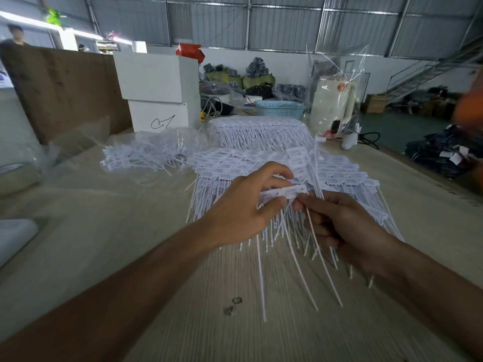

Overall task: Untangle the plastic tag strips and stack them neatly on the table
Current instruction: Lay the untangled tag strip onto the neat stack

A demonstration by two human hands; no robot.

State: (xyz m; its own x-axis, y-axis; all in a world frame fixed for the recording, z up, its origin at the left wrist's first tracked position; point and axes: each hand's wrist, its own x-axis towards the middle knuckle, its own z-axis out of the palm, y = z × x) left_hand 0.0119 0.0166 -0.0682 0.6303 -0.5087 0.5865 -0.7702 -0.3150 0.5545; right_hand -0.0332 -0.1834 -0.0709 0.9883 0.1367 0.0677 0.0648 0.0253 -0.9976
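Strips (285, 176) lie in a broad layered stack on the table (146, 257), directly under and beyond both our hands, their thin tails fanning back toward us. A second stack (261, 131) sits farther out past our fingertips, and a loose tangle in a clear bag (146, 152) lies beyond our left hand. That left hand (243, 207) curls over one strip's flat head (285, 192), thumb below and fingers on top, holding it just above the stack. Our right hand (337, 220) pinches thin tails (317, 173) that rise between its fingers. We judge the risk to be snagging: if we pull the held strip while its tails cross the stack's, we may drag neighbours askew, or bend a tail.
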